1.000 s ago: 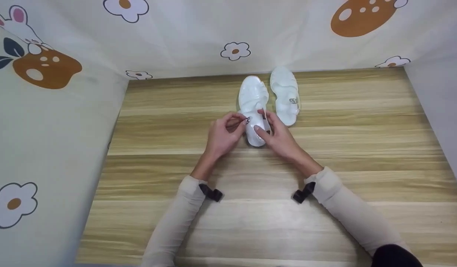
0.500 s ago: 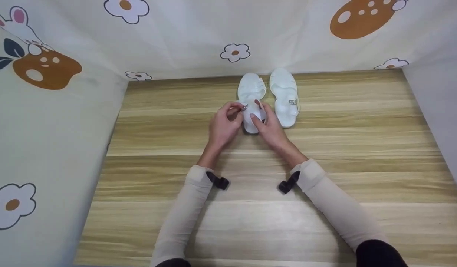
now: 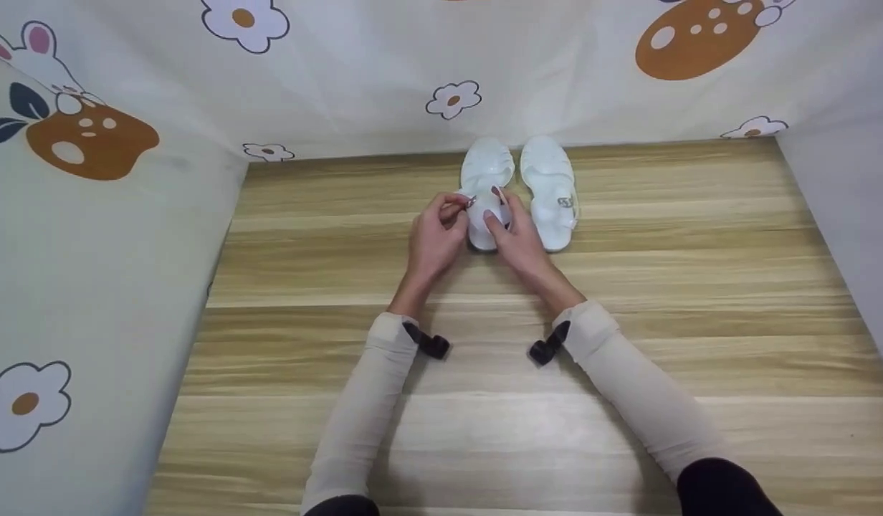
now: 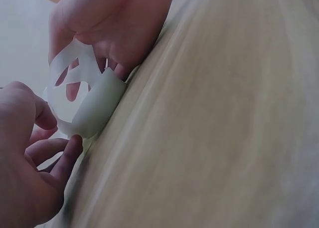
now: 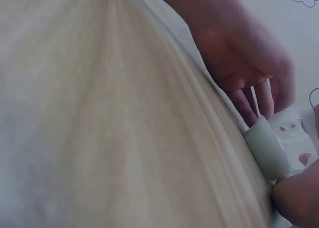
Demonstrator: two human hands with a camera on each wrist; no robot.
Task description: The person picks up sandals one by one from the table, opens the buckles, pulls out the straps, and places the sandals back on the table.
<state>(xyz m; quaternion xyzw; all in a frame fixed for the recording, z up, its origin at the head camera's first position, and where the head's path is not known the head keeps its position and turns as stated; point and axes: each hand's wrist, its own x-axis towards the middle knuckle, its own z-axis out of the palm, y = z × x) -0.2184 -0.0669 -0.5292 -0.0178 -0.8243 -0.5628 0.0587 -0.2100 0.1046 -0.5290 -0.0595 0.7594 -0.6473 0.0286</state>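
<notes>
A white sandal (image 3: 488, 163) with a small metal buckle (image 3: 472, 203) sits between both hands in the head view. My left hand (image 3: 434, 236) pinches its strap at the buckle, on the left side. From the right, my right hand (image 3: 520, 240) grips the sandal, with the thumb over the insole and the fingers along the outer side. In the left wrist view the rounded heel (image 4: 102, 101) and cut-out straps show between my left hand (image 4: 30, 153) and my right hand. The right wrist view shows the heel (image 5: 266, 147) above my right fingertips.
The matching white sandal (image 3: 547, 161) stands just to the right, its buckle on the inner sole. Behind the toes rises a wall cover (image 3: 370, 100) printed with flowers and fruit. Wood-grain flooring (image 3: 327, 236) runs underneath, and another printed wall (image 3: 112, 287) borders the left.
Both hands have carried the sandal away from the body toward the back wall, so it now lies level with the other one. The grips look the same.
</notes>
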